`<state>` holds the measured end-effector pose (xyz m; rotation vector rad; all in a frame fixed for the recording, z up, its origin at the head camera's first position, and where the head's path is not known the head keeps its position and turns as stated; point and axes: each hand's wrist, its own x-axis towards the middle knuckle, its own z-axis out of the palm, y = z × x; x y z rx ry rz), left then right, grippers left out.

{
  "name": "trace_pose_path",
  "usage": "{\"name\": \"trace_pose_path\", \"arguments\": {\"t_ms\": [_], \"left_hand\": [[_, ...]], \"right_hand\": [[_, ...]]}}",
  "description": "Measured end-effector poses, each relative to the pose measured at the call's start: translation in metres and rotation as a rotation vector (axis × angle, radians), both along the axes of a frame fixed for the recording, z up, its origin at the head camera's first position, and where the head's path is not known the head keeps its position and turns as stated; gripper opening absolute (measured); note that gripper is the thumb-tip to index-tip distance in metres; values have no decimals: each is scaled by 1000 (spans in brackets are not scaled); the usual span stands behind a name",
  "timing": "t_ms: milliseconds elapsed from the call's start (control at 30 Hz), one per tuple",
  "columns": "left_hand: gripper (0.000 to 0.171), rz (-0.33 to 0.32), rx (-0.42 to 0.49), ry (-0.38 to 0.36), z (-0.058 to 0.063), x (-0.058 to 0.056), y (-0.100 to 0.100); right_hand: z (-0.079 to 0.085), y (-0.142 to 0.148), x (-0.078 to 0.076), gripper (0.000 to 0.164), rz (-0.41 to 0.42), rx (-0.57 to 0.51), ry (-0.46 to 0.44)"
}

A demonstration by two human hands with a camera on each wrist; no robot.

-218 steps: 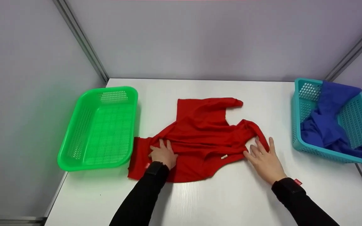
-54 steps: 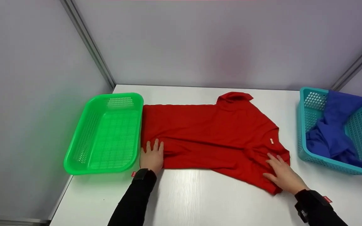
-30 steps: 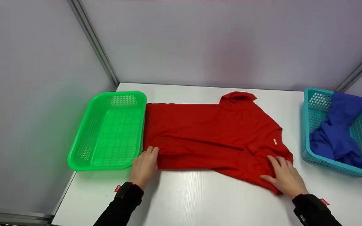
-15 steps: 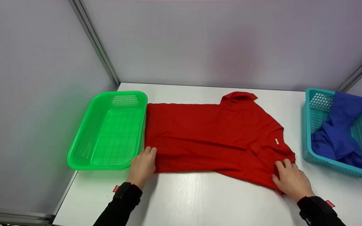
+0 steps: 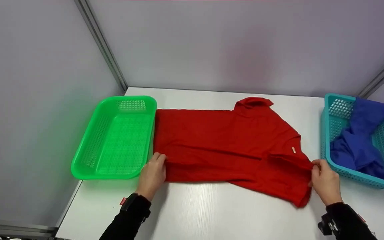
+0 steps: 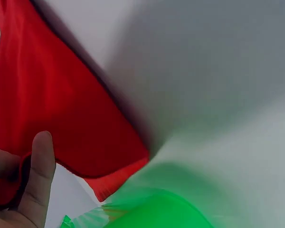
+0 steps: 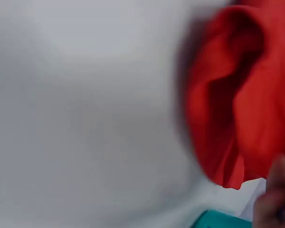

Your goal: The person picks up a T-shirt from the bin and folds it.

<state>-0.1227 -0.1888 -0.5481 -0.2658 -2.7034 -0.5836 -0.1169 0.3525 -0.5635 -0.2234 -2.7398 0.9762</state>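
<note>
A red short-sleeved shirt point(image 5: 205, 133) lies spread sideways on the white table, its hem towards the green basket and its neck end towards the right. With thumb and fingers my left hand point(image 5: 152, 174) pinches the hem near its front corner; the left wrist view shows the cloth edge between thumb and finger. At the other end my right hand point(image 5: 326, 182) pinches the shirt's edge by the near sleeve and pulls it a little up. A fold gapes beside those fingers, and the sleeve opening point(image 7: 223, 109) shows in the right wrist view. A small white label point(image 5: 293, 150) sits close by.
A green basket point(image 5: 118, 177) stands left, right beside the shirt's hem. On the right is a teal basket point(image 5: 327, 133) with blue cloth point(image 5: 355, 146) in it, some hanging over the rim. Grey walls point(image 5: 212, 46) enclose the table's back and sides.
The bunched shirt has been spread flat. The left hand went from lying flat on it to pinching the hem. The right hand moved right, from resting on the sleeve to pinching and lifting the edge.
</note>
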Motion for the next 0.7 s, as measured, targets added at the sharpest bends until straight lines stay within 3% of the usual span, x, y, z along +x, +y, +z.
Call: {"name": "trace_pose_path", "arguments": {"t_ms": [67, 133, 267, 333, 400, 533, 633, 700], "left_hand": [[18, 0, 36, 8, 0, 0, 0], [19, -3, 46, 10, 1, 0, 0], [17, -7, 54, 2, 3, 0, 0], [15, -13, 56, 9, 4, 0, 0], [14, -22, 63, 23, 4, -1, 0], [12, -30, 124, 42, 7, -2, 0], [12, -11, 198, 32, 11, -2, 1], [13, 12, 252, 17, 16, -3, 2]], "right_hand": [[1, 2, -1, 28, 48, -68, -74], [-2, 3, 0, 36, 133, -51, -113], [-16, 2, 2, 41, 261, 155, 23], [-21, 1, 3, 35, 244, 218, 130], [-20, 2, 3, 27, 180, 196, 172], [4, 8, 3, 19, 55, -50, 86], [28, 12, 3, 23, 54, -360, 60], [42, 13, 2, 24, 89, -588, 112]]}}
